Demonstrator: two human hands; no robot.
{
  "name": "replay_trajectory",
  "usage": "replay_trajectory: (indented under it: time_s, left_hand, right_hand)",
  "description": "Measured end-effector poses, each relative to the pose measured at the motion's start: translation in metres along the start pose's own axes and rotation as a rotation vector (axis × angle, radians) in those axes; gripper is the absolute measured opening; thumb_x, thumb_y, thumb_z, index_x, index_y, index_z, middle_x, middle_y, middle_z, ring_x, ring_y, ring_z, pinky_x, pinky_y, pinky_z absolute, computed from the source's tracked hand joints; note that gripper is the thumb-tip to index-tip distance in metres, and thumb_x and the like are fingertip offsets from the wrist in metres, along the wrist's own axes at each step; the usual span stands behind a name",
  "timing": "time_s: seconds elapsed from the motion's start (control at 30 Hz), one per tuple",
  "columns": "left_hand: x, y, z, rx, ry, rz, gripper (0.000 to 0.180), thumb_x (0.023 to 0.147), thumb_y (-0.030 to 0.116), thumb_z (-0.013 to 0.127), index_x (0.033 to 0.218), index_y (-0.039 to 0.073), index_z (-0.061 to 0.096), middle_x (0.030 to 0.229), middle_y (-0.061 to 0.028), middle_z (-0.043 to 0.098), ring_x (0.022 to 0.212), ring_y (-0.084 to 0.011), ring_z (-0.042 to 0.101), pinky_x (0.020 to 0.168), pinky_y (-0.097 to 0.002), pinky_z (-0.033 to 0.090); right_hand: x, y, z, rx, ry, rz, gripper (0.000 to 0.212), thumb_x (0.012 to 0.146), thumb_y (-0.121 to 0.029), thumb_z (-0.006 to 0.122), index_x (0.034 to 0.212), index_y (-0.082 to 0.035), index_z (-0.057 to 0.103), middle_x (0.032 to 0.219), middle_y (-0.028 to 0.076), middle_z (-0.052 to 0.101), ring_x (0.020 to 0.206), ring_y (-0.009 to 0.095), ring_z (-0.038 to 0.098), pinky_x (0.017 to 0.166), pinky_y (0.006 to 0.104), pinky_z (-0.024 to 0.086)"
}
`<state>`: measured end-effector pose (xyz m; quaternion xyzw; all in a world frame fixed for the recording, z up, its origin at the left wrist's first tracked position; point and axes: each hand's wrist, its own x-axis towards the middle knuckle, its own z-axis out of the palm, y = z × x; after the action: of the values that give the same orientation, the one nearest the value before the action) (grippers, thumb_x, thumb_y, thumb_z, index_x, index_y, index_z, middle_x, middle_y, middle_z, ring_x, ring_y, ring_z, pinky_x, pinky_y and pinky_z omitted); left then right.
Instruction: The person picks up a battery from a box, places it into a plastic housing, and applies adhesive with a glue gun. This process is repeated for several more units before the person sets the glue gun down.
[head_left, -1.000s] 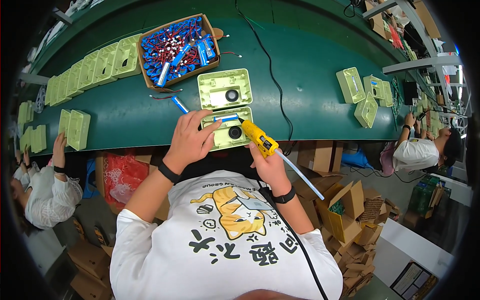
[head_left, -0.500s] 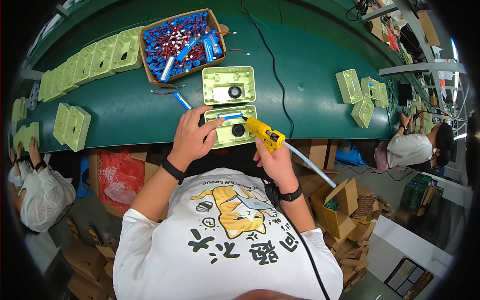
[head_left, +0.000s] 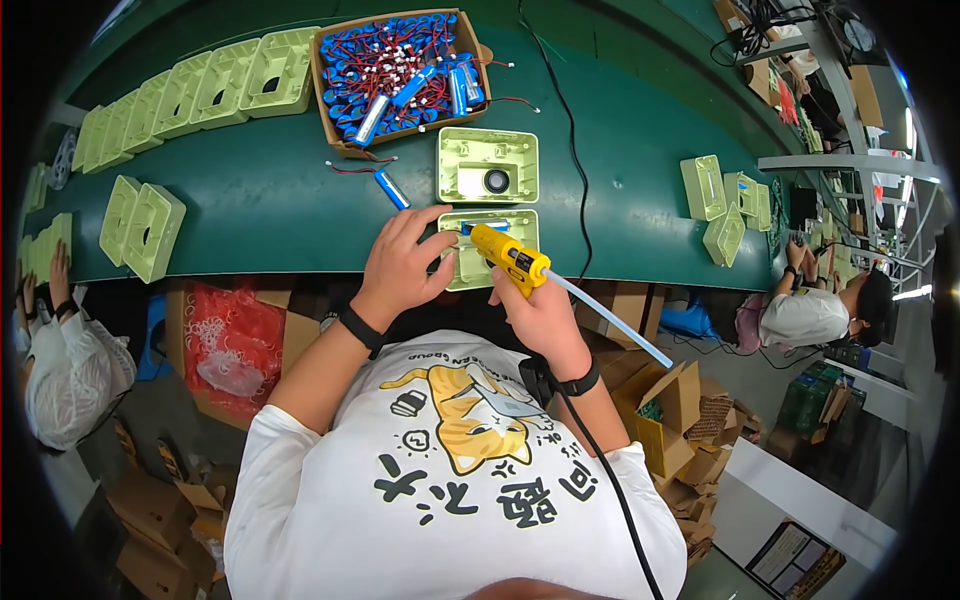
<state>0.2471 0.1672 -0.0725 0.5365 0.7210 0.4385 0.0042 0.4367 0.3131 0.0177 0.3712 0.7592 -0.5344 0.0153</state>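
Note:
My right hand [head_left: 541, 322] grips a yellow hot glue gun [head_left: 512, 259], with a pale glue stick [head_left: 610, 318] jutting from its back. The gun's front end is over a light-green plastic housing [head_left: 527, 226] at the table's near edge. Inside that housing a blue battery [head_left: 498, 226] lies along the far wall, partly covered by the gun; the nozzle tip is hard to make out. At the housing's left edge is my left hand [head_left: 402, 265], fingers apart and bent, index fingertip close to the battery's left end. Beyond stands another green housing [head_left: 452, 150] with a round black speaker [head_left: 496, 181].
A cardboard box [head_left: 330, 110] of blue wired batteries stands farther back, with one loose battery [head_left: 391, 189] before it. Green housings [head_left: 275, 75] line the left; more [head_left: 703, 188] sit right. A black cable [head_left: 578, 150] crosses the table. Co-workers are at both sides.
The glue gun has shifted left along the battery inside the housing. My left index finger has drawn back from the battery toward the housing's left edge. The view has shifted slightly.

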Motion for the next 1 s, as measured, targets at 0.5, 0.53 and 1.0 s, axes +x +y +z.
replay_trajectory:
  time_s: [0.5,0.53,1.0]
  left_hand:
    - [-0.003,-0.003,0.002,0.017,0.014,0.015,0.018,0.092,0.017,0.076,0.107,0.007,0.077,0.141,-0.0151,0.072,0.111,-0.0362,0.070,0.097,-0.0490,0.059]
    - [-0.004,-0.003,0.003,0.014,0.011,0.013,0.018,0.092,0.017,0.076,0.107,0.007,0.077,0.141,-0.0150,0.072,0.111,-0.0360,0.070,0.097,-0.0490,0.059]
    - [-0.005,-0.003,0.004,0.023,0.012,0.010,0.019,0.091,0.015,0.075,0.109,0.007,0.075,0.144,-0.0138,0.072,0.110,-0.0370,0.070,0.097,-0.0487,0.058]
  right_hand:
    - [-0.007,0.000,0.015,-0.061,0.095,-0.039,0.030,0.116,-0.023,0.070,0.133,0.001,0.075,0.086,0.001,0.076,0.064,0.009,0.064,0.059,0.0297,0.052]
    - [-0.008,-0.003,0.014,-0.007,0.094,-0.033,0.031,0.116,-0.023,0.070,0.133,0.002,0.075,0.087,0.001,0.076,0.064,0.009,0.064,0.059,0.0293,0.052]
    - [-0.003,0.019,0.012,-0.026,0.124,-0.155,0.033,0.114,-0.018,0.072,0.138,0.004,0.074,0.097,0.005,0.080,0.082,0.012,0.072,0.074,0.0294,0.058]
